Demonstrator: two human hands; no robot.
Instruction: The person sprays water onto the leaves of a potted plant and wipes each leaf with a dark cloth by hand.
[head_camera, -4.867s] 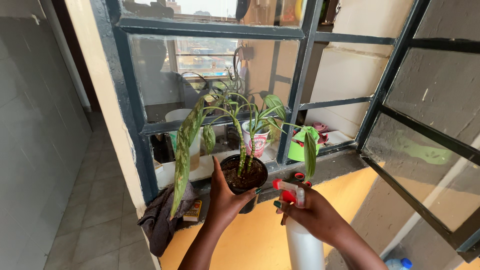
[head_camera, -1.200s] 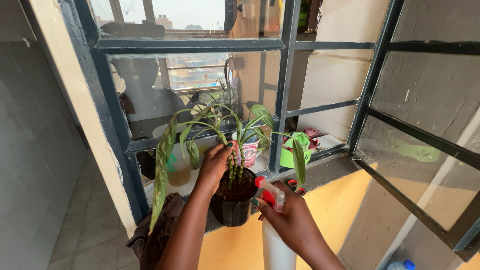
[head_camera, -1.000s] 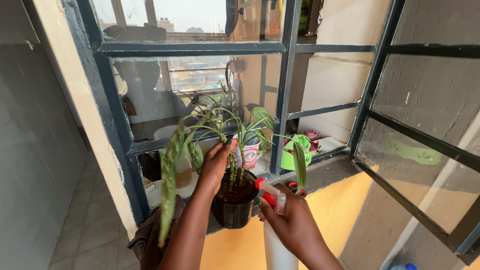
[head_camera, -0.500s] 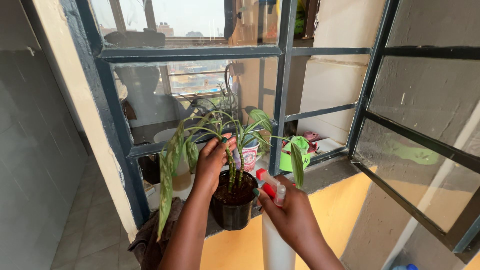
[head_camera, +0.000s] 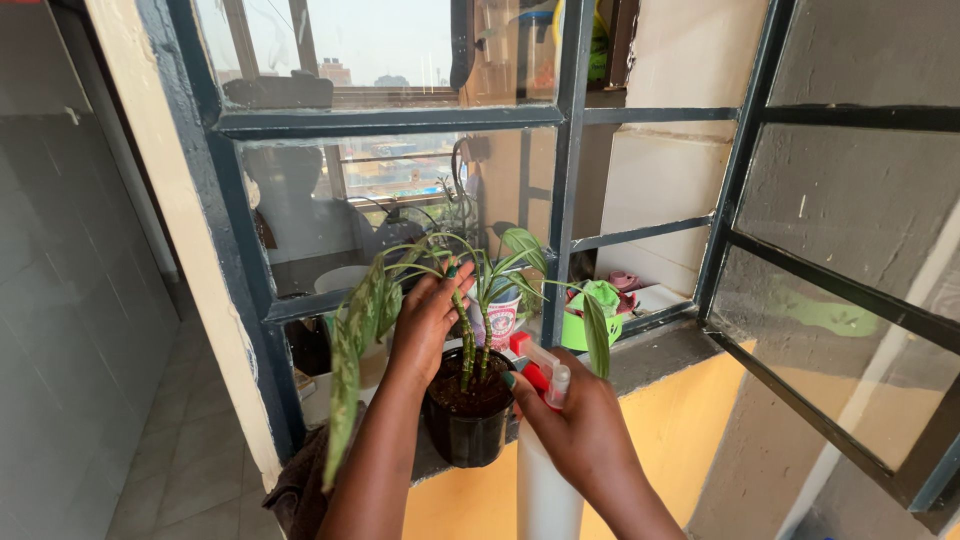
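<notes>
Your left hand (head_camera: 428, 318) parts the leaves of the potted plant (head_camera: 467, 400) on the window ledge (head_camera: 660, 352) while your right hand (head_camera: 578, 432) grips the spray bottle (head_camera: 545, 455), aimed at the soil, apparently mid-watering.

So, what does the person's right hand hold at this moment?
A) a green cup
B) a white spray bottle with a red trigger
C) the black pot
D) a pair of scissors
B: the right hand grips the white spray bottle by its red trigger, next to the black pot.
</notes>
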